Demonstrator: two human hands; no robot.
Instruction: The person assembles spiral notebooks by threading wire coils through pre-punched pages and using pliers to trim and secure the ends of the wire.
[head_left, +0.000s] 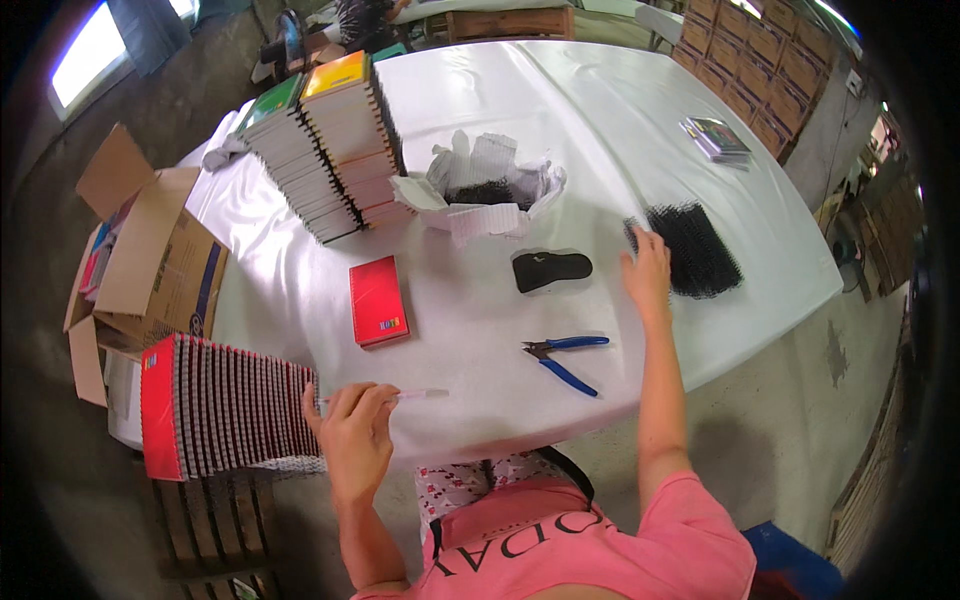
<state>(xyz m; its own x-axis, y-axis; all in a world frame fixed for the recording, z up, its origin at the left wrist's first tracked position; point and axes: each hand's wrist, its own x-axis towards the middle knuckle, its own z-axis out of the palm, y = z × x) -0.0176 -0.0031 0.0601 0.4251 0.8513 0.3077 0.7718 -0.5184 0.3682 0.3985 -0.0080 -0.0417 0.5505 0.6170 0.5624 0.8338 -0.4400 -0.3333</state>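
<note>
Pink shirt: nearest the camera, the shirt (pixel 580 550) bears large dark capitals across the chest, above flowered trousers (pixel 458 488).
Left hand: thumb and fingers of the left hand (pixel 355 430) pinch a slender pale stick (pixel 425 393) (what sort of tool is too blurred to tell), over the near edge of the white-covered table (pixel 470 340).
Red row: just beside that hand, a long row of red notebooks (pixel 230 410) shows its bound edges; the front cover has small coloured lettering.
Cutters: blue-handled cutters (pixel 570 343) lie with handles apart.
Right hand: on the far side of the cutters, the right hand (pixel 648 262) reaches over with fingers bent at the left edge of a flat bundle of black coils (pixel 703 250); I cannot tell whether it pinches any.
Single notebook: one red notebook (pixel 378 300) lies flat, small multicoloured lettering near its lower edge.
Black pad: a rounded black pad (pixel 552 270) lies between that notebook and the coils.
Carton: the cardboard box (pixel 185 265), flaps up, holds red and other coloured items; its side carries a dark printed band.
Paper nest: crumpled white paper (pixel 490 222) cups a dark heap (pixel 485 192).
Stacks: notebooks stand in two tall piles, a green-topped pile (pixel 300 170) and a yellow-topped pile (pixel 350 130).
Far side: flat packs (pixel 716 140) on the table; brown cartons (pixel 755 65) piled beyond.
</note>
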